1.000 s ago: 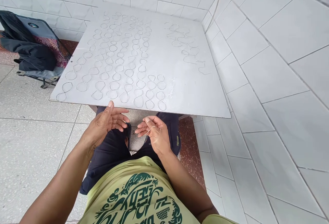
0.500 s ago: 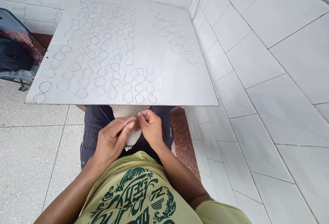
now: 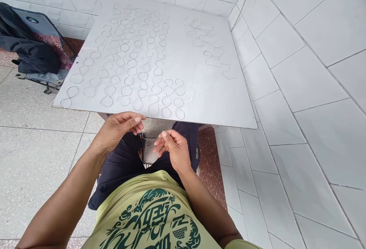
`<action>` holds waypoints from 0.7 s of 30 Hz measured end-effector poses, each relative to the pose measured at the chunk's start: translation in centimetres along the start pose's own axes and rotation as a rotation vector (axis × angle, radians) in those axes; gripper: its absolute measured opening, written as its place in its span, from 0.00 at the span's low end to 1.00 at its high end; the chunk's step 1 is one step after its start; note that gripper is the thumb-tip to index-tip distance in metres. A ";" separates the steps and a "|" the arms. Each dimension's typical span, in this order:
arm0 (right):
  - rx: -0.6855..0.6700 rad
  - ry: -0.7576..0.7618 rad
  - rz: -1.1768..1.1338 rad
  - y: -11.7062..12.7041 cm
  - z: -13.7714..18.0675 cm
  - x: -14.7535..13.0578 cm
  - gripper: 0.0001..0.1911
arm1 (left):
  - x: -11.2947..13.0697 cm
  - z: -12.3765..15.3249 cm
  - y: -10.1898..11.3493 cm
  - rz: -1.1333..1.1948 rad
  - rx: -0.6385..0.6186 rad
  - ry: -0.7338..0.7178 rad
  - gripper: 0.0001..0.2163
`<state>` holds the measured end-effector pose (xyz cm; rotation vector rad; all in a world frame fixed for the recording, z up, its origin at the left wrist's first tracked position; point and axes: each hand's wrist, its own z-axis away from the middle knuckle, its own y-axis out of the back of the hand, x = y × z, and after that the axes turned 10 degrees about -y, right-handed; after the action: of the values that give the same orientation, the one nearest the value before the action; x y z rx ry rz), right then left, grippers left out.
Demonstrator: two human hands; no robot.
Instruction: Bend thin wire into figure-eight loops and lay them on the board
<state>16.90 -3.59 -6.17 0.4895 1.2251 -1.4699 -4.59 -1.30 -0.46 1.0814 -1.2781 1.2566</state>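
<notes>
A thin curved wire (image 3: 148, 139) spans the gap between my hands, just in front of the table's near edge. My left hand (image 3: 120, 127) pinches it near one end with thumb and forefinger, and a short bent tip shows beyond the fingertips. The other end sits between the thumb and fingers of my right hand (image 3: 175, 148), lower and to the right. On the white table (image 3: 211, 100) lie rows of wire figure-eights (image 3: 166, 107). Farther right on the same top is a loose group of wavy, open wire pieces (image 3: 213, 53).
A folding chair (image 3: 42, 50) with dark cloth on it stands on the floor at left. The tiled wall (image 3: 303, 89) runs close along the right side, and another wall backs the table. A cable (image 3: 243, 3) hangs in the corner. My knees are under the table edge.
My hands have moved apart, the left one up and left toward the table edge, so the wire between them now shows as an open curve. The view has shifted left.
</notes>
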 end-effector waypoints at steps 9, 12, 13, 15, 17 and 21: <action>-0.127 -0.028 -0.109 -0.8 -0.1 0.4 0.15 | 0.1 -0.3 -0.5 0.215 0.060 0.068 0.12; -0.180 -0.054 -0.128 -1.2 -0.6 0.8 0.14 | -0.2 -0.4 -0.7 0.260 0.036 0.086 0.12; -0.195 -0.057 -0.133 -1.3 -0.8 1.0 0.14 | -0.3 -0.4 -0.7 0.269 0.026 0.092 0.12; -0.223 -0.062 -0.128 -1.4 -1.1 1.1 0.14 | -0.3 -0.6 -0.6 0.276 0.015 0.103 0.11; -0.247 -0.061 -0.101 -1.5 -1.2 1.1 0.14 | -0.2 -0.7 -0.5 0.284 0.017 0.099 0.10; -0.291 -0.071 -0.056 -1.7 -1.1 0.9 0.13 | 0.0 -0.9 -0.2 0.357 -0.034 0.122 0.12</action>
<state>14.74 -3.26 -6.59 0.2064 1.3769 -1.3148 -4.29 -0.38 -0.49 0.7587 -1.4338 1.5346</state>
